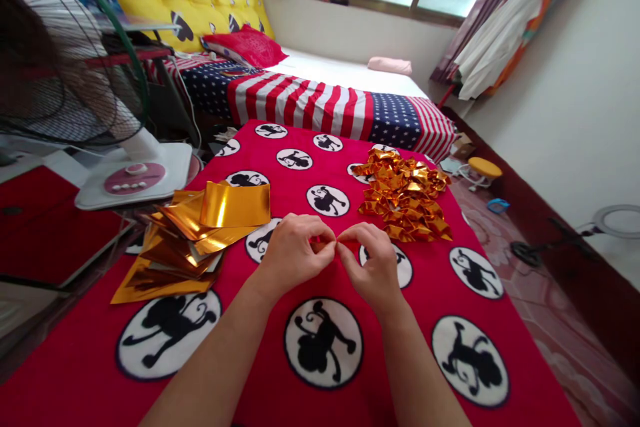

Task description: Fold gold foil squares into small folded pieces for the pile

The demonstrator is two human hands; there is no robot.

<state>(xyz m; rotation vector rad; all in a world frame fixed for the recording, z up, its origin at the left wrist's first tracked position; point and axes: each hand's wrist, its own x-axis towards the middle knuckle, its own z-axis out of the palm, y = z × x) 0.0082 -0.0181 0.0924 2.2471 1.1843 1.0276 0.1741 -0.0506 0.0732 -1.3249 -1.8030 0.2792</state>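
Note:
My left hand (299,247) and my right hand (371,265) meet over the middle of the red cloth (270,353), thumb and forefinger of each pinched together, fingertips touching or nearly so. Whatever they grip is too small or too hidden to name; a small orange-red patch shows inside the left fingers. To the left of my left hand lies a loose, fanned stack of shiny gold foil sheets (235,205). Beyond my right hand, a heap of folded gold foil pieces (405,197) covers the cloth's far right part.
A white-based fan (170,170) stands at the left, with a person (93,73) partly visible behind its guard. Past the table is a bed with a stars-and-stripes cover (310,97). On the floor at right are a yellow stool (485,168) and a ring light (620,221).

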